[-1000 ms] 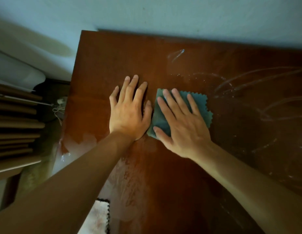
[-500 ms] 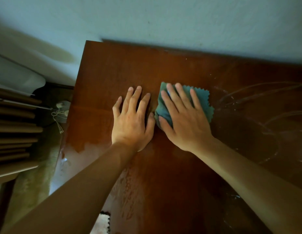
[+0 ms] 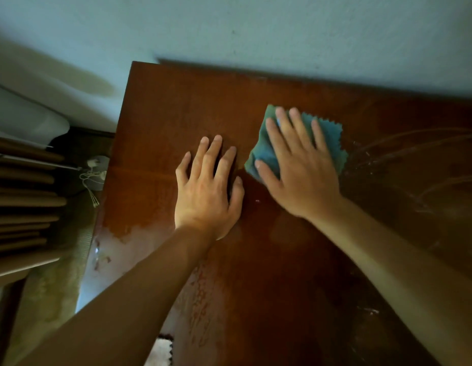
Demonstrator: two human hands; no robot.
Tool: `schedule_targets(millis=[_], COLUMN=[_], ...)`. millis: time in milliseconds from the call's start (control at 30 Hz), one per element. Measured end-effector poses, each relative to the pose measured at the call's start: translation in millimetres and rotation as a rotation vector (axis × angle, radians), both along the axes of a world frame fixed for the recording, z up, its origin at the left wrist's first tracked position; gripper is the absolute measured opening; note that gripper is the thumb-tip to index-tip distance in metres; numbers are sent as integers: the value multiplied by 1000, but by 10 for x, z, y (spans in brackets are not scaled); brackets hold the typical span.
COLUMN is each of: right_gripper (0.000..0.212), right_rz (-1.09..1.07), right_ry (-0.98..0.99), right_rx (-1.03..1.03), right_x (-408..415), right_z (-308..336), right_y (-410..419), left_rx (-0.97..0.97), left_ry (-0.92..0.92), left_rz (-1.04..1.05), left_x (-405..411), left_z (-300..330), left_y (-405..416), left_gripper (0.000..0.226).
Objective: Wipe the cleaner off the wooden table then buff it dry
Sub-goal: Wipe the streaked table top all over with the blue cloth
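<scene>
Streaks of pale cleaner residue lie directly to the right of the square blue-green microfibre cloth with pinked edges, toward the right edge of the reddish-brown wooden table. The right hand presses the cloth flat under straight, spread fingers near the far edge. The left hand rests open-palmed just beside it, bracing. The right hand sits nearer the streaks, so the sweep likely runs rightward.
</scene>
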State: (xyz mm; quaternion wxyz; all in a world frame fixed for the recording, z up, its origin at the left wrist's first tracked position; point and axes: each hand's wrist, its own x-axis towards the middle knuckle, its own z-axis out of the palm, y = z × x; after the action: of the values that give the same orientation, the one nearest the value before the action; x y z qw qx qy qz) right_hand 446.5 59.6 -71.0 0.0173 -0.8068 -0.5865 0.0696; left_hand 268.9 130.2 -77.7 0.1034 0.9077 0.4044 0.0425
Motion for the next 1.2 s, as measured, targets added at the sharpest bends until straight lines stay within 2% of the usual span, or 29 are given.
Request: schedule_targets(millis=[167, 300, 467, 600, 700, 833, 967, 1067, 1200], right_gripper=[75, 75, 73, 74, 75, 75, 75, 76, 75], right_rz=[43, 73, -55, -104, -37, -40, -50, -29, 60], right_ry=[13, 5, -39, -24, 3, -14, -26, -3, -25], right_rx=[9, 28, 33, 58, 34, 47, -39, 4, 22], right_x=[-360, -36, 345, -1, -111, 325, 668, 506, 359], right_z=[-48, -49, -24, -63, -78, -34, 8, -9, -38], right_y=[-539, -283, 65, -354, -616, -307, -94, -346, -845], left_rx=[0, 1, -2, -7, -11, -32, -18, -13, -46], left_ry=[-12, -26, -23, -17, -19, 9, 20, -5, 17], left_rz=[2, -2, -7, -3, 6, 14, 26, -20, -78], left_x=[2, 4, 0, 7, 20, 27, 123, 297, 579], left_z=[-1, 9, 11, 13, 36, 92, 175, 200, 148], left_y=[-2, -1, 2, -12, -12, -26, -38, -217, -563], left_gripper=[55, 55, 54, 56, 57, 58, 54, 48, 57])
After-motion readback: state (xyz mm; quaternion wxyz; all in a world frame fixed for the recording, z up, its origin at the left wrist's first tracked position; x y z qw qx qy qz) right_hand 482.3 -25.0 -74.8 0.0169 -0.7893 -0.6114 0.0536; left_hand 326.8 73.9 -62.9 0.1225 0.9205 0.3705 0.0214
